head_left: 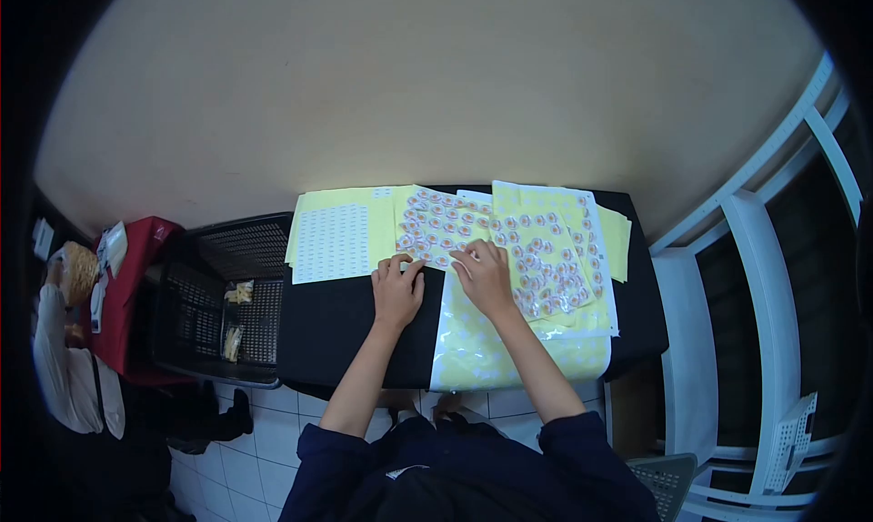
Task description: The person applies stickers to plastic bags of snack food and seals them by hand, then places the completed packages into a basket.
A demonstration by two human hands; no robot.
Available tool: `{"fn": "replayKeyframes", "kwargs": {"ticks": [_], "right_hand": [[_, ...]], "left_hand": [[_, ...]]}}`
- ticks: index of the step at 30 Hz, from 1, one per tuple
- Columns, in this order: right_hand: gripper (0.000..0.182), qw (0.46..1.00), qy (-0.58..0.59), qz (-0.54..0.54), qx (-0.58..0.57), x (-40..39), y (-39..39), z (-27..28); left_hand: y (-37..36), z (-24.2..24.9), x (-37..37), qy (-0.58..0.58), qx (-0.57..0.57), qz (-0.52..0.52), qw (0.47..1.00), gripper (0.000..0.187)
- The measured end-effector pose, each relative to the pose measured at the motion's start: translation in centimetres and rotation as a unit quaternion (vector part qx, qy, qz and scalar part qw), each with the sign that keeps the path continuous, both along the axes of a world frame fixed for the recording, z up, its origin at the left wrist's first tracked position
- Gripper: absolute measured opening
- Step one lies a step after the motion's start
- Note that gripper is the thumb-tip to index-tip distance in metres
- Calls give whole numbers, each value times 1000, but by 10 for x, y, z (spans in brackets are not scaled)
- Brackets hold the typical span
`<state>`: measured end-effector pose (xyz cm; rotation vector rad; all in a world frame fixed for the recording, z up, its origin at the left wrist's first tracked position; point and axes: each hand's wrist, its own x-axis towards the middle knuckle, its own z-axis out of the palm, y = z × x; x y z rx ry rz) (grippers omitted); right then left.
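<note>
A yellow sheet of small oval stickers (436,211) with orange-red centres lies by the table's back edge. My left hand (397,291) rests at its lower left corner, fingers bent and thumb apart from them. At the lower right part of this sheet, my right hand (485,278) has thumb and index finger pinched together; whatever is between the tips is too small to make out. Right of it, a second yellow sheet (546,263) carries many similar ovals, some overlapping. Underneath lies a glossy yellow-and-white patterned sheet (518,363).
A white label sheet (332,240) lies on the black-covered table (341,336) at left. Beside the table stands a black crate (205,295) holding small packets. Further left are a red-covered table (118,313) and another person (68,367). White shelving (773,295) stands right.
</note>
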<state>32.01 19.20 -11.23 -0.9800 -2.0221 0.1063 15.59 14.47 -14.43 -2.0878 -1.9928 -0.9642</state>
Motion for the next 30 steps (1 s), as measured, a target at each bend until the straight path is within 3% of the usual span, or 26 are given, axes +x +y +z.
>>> {"fn": "replayKeyframes", "kwargs": {"ticks": [5,9,13,24,28,30], "right_hand": [[16,994,-103,23,-13,-31,35,-17],[8,988,-151,42,-8,-32,48,-25],[5,987,-150,48,-17,-33,52,-31],[7,979,-35,69,-189,-31,54,-27],[8,988,-33,65,-136,-32,53,-22],[11,987,-109,93,-73,-30,51,-17]], "left_hand": [[2,0,0,-10,-15,23,1000,20],[3,0,-1,-19,-28,24,999,19],[4,-1,-2,-27,-31,21,999,17],[5,-2,-4,-39,-27,15,999,15],[5,-3,-5,-47,-30,12,998,16],[5,-3,-5,-49,-34,11,998,16]]}}
